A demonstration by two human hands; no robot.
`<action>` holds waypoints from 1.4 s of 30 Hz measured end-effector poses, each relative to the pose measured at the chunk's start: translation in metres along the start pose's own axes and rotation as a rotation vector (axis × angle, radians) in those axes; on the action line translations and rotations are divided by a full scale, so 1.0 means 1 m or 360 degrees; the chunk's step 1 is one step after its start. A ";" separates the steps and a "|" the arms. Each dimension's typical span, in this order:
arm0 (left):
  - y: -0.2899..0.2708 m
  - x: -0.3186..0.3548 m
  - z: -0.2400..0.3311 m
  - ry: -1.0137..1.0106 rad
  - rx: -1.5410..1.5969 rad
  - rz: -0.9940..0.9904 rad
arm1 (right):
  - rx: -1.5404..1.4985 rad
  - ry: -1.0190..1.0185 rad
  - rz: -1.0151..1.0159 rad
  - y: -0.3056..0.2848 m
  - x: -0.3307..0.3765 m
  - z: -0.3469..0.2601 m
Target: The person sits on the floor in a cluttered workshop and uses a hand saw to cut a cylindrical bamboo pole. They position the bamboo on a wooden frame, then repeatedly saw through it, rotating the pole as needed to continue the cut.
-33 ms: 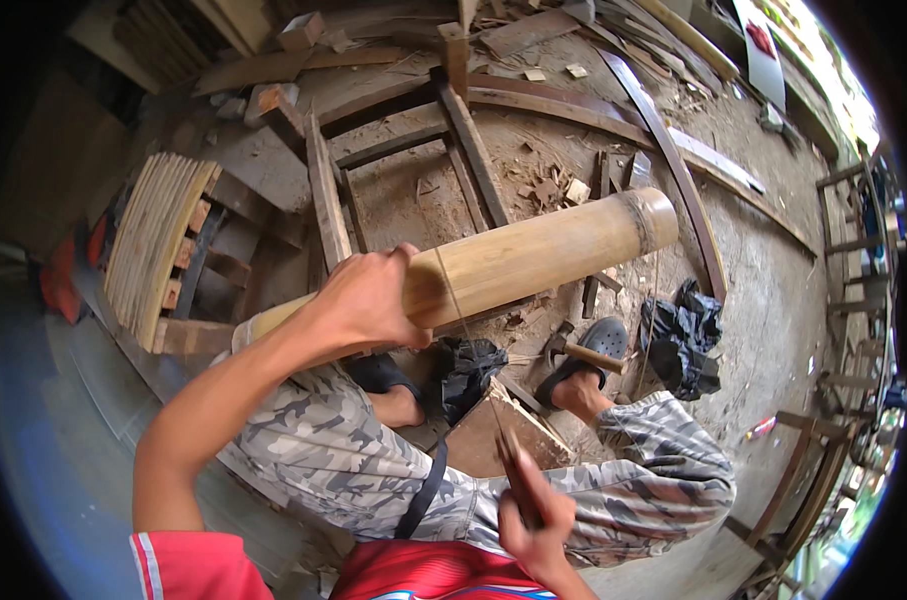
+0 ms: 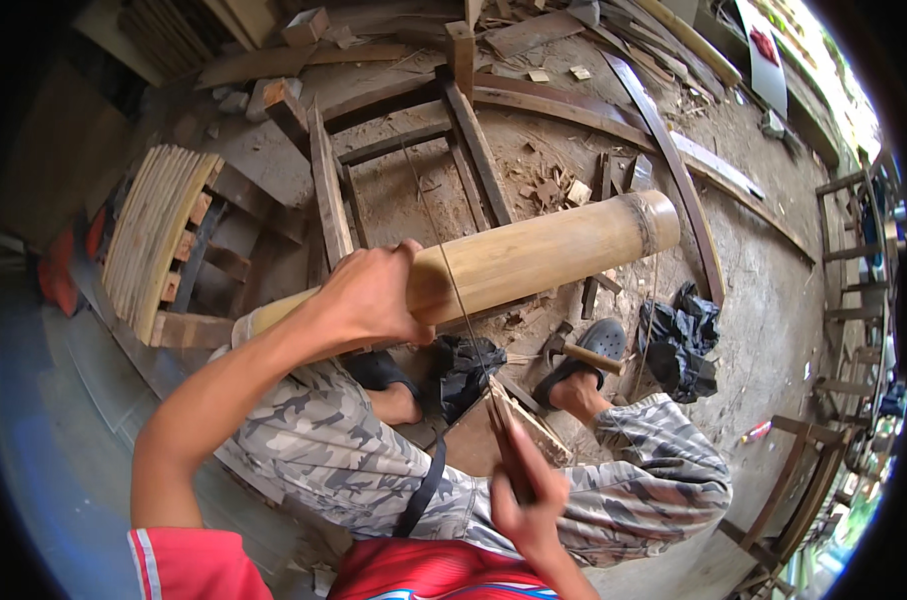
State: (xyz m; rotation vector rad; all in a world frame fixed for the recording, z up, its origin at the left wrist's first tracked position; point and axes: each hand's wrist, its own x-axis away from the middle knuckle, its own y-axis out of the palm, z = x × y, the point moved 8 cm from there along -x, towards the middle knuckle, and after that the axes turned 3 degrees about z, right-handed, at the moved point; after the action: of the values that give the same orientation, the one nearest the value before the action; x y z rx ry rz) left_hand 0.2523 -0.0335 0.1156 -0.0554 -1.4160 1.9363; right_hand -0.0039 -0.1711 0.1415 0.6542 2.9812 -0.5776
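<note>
A thick bamboo pole (image 2: 548, 247) slants across the view, its jointed end up at the right. My left hand (image 2: 368, 297) is wrapped over the pole left of its middle, pressing on it. In my right hand (image 2: 533, 505), near my lap, is the wooden handle of a handsaw (image 2: 506, 435). Seen edge-on, the thin blade lies across the bamboo just right of my left hand, its far end beyond the pole. How deep the blade sits in the bamboo cannot be made out. My right fingers are somewhat blurred, closed on the handle.
A hammer (image 2: 583, 353) lies by my right shoe. Black plastic bags (image 2: 681, 340) rest on the dirt floor, with a wooden block (image 2: 483, 440) between my legs. Ahead stands a wooden frame (image 2: 470, 150); slatted wood (image 2: 163, 230) is at left. Wood scraps are scattered around.
The saw has slid forward and away from me, so more blade shows beyond the bamboo. My right hand has shifted slightly left; my left hand keeps its hold.
</note>
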 end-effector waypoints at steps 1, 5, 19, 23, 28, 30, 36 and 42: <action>-0.001 -0.001 0.000 -0.0012 -0.0018 -0.0025 | -0.0086 0.0054 -0.0058 0.018 -0.021 0.001; -0.005 -0.005 -0.005 0.0083 0.0024 0.0042 | -0.0011 -0.0042 -0.0016 0.032 -0.034 -0.008; -0.004 -0.002 -0.003 0.0079 0.0032 0.0064 | 0.0082 -0.0044 -0.0107 0.042 -0.044 -0.033; -0.001 0.002 -0.006 0.0055 0.0024 0.0041 | 0.0128 0.0084 -0.0225 0.009 0.007 -0.039; -0.005 0.000 0.001 0.0085 0.0014 0.0172 | 0.0142 0.0026 -0.0245 -0.007 0.025 -0.051; -0.004 -0.001 0.003 0.0051 0.0024 0.0110 | 0.0175 0.0046 -0.0263 0.020 -0.018 -0.039; -0.008 0.000 -0.003 0.0048 -0.0004 0.0115 | 0.0006 0.0120 -0.0285 0.026 -0.027 -0.043; -0.006 -0.002 0.003 0.0051 0.0056 0.0162 | 0.0026 0.0155 -0.0286 -0.017 0.007 -0.064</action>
State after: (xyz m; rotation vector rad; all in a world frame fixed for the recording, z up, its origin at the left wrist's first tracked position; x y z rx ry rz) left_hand 0.2553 -0.0365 0.1209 -0.1439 -1.3817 2.0338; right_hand -0.0146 -0.1588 0.2065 0.4293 3.1521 -0.5963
